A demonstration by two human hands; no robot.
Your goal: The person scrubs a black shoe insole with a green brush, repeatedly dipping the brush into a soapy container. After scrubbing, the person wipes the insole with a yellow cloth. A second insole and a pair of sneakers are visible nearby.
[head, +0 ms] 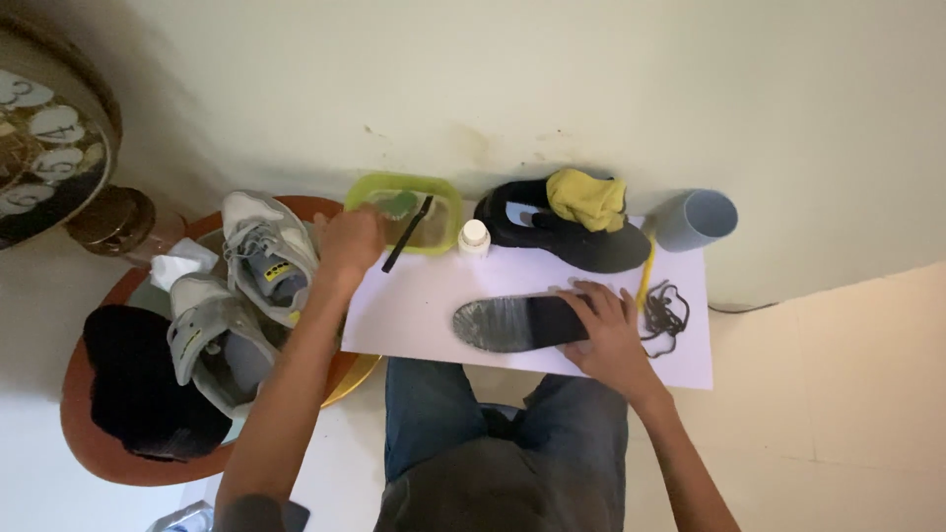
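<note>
The person's right hand [609, 330] is lying palm down, fingers spread wide, pressing flat on the rear part of a dark grey foam insole [517, 322]. The insole is resting lengthwise on a white sheet of paper [424, 305] spread across the person's lap, its toe end pointing left and showing a paler, wet-looking sheen. The right forearm is angling in from the lower right, the wrist nearly straight.

The left arm is reaching forward and up from the lower left, elbow low, with the left hand [351, 241] curled at the near left edge of a shallow rectangular plastic container with a lime-green rim [448, 189]. Whether this hand is gripping anything cannot be told; its fingers are bending inward, hiding the palm. A slim black brush handle [408, 234] is leaning out of the container over its near rim, just beside the hand.

A small white plastic bottle [474, 237] is standing right of the container. Behind the insole another black insole [581, 241] is lying with a crumpled yellow cloth [587, 198] on top of it. A tangle of black shoelaces [666, 310] is lying just beside the right hand's fingertips. A light blue plastic cup [698, 219] is lying on its side at the paper's far right corner. Two grey-and-white sneakers [241, 296] are sitting on a round orange-rimmed table [84, 433] to the left.
</note>
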